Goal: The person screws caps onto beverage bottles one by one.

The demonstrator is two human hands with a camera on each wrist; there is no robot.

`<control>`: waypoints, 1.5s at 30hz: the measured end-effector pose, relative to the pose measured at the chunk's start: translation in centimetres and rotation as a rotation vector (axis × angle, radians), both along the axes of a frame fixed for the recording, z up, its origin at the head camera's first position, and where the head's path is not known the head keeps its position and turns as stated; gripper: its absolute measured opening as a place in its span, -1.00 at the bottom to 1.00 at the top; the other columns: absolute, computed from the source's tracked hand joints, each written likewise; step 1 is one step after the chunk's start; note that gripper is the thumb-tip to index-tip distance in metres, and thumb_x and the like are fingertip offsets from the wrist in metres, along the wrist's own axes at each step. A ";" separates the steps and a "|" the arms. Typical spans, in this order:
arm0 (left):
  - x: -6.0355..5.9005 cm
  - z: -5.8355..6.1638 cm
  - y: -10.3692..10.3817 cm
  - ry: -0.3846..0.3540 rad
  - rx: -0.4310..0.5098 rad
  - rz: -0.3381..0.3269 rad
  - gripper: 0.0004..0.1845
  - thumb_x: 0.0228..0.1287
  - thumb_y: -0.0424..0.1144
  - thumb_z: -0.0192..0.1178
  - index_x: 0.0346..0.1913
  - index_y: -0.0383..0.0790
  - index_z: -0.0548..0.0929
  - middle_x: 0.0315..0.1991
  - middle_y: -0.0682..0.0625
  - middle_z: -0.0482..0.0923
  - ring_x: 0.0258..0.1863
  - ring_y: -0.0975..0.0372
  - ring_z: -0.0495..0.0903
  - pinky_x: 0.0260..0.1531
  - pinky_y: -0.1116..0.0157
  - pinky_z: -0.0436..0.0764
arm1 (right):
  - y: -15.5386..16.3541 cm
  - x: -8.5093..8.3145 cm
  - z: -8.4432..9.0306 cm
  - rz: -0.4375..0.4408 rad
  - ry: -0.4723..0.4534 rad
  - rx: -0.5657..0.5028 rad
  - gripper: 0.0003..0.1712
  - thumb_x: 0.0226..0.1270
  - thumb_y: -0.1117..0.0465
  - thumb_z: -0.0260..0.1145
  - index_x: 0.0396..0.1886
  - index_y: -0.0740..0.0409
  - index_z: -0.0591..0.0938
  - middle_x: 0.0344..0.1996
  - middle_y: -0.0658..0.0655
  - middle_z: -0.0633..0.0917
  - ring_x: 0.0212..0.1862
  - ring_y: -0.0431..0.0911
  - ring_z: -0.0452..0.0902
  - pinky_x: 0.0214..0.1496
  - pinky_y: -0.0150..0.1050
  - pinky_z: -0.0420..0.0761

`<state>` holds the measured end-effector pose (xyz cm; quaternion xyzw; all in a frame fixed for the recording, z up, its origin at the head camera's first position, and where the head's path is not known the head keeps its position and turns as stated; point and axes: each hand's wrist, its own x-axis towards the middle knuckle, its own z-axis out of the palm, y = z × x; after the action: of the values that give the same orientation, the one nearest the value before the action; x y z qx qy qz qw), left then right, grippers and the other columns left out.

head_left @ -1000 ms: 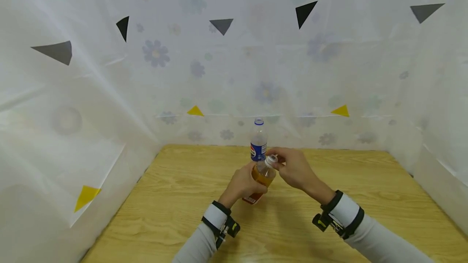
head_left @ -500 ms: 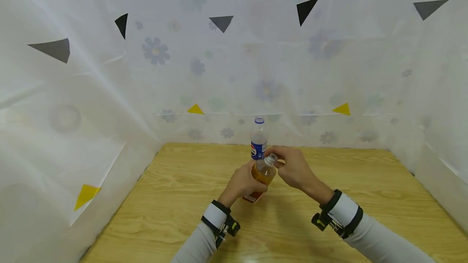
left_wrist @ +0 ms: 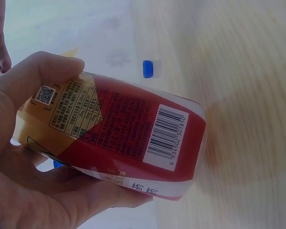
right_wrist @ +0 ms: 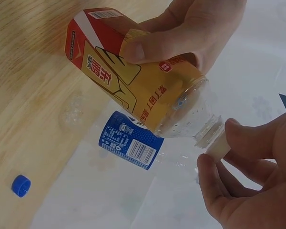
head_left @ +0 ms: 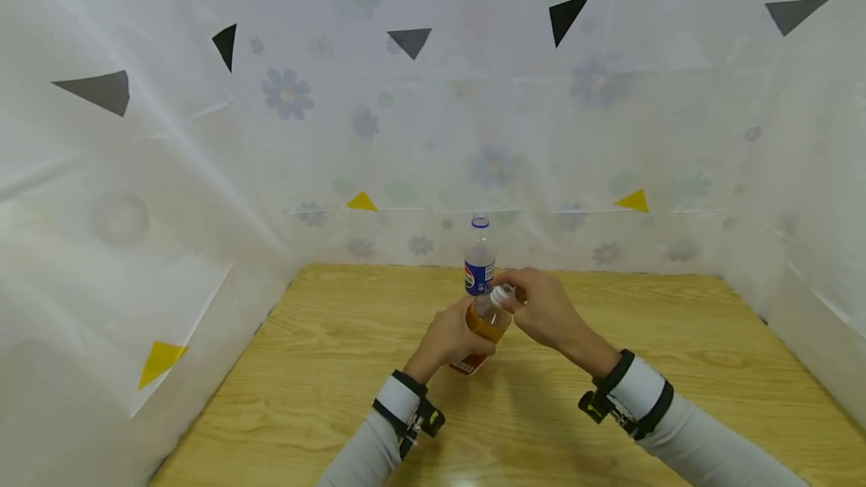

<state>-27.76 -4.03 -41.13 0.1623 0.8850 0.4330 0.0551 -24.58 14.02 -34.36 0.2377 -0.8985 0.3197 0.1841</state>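
Note:
My left hand grips a plastic drink bottle with a red and gold label, tilted with its neck to the upper right. In the left wrist view its barcode faces the camera. Fingers and thumb of my right hand pinch a white cap at the bottle's mouth; the clear threads of the neck show beside it. Just behind stands an upright clear bottle with a blue label and no cap on its mouth, partly hidden by the held bottle.
A blue cap lies on the wooden table, also visible in the right wrist view. White patterned sheeting encloses the table at the back and both sides, with black, grey and yellow triangles on it.
At the held bottle's mouth, the white cap seen a second ago now shows less in the head view, and the clear neck shows more. Both hands stay nearly in place.

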 end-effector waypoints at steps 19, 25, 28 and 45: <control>0.2 -0.2 0.2 -0.010 -0.026 0.009 -0.23 0.01 -0.17 0.57 0.32 -0.12 0.48 0.11 -0.07 0.67 0.00 0.08 0.69 0.04 0.00 0.67 | 0.1 -0.6 -1.0 -0.099 -0.090 0.019 -0.69 0.37 0.05 0.42 -0.38 0.18 0.56 -0.58 0.03 0.50 -0.58 -0.16 0.34 -0.59 -0.31 0.35; 0.1 -0.1 0.3 -0.017 -0.015 0.020 -0.25 0.01 -0.17 0.58 0.30 -0.11 0.49 0.12 -0.09 0.66 0.02 0.05 0.68 0.07 -0.03 0.65 | 0.0 -0.5 -0.9 -0.104 -0.194 0.019 -0.46 0.42 -0.12 0.34 -0.03 0.31 0.57 -0.32 0.19 0.66 -0.41 -0.04 0.55 -0.48 -0.21 0.53; 0.1 -0.2 0.2 -0.018 -0.014 0.023 -0.25 0.00 -0.17 0.59 0.29 -0.10 0.50 0.11 -0.10 0.67 0.03 0.04 0.68 0.07 -0.05 0.65 | 0.0 -0.2 -0.8 -0.099 -0.250 0.042 -0.12 0.39 -0.27 0.30 0.31 0.39 0.42 -0.02 0.37 0.68 -0.12 0.15 0.67 -0.27 -0.07 0.69; 0.0 -0.2 -0.1 -0.004 0.024 0.011 -0.24 -0.03 -0.20 0.57 0.30 -0.13 0.50 0.08 -0.09 0.68 -0.01 0.06 0.68 0.05 -0.03 0.65 | 0.0 0.6 -0.5 0.000 -0.067 -0.019 -0.62 0.37 0.48 0.26 0.16 0.26 0.67 0.10 0.28 0.71 -0.03 0.17 0.70 -0.07 0.03 0.72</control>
<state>-27.75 -4.10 -41.32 0.1573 0.8805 0.4442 0.0523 -23.95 13.97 -34.84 0.2252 -0.9011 0.3361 0.1559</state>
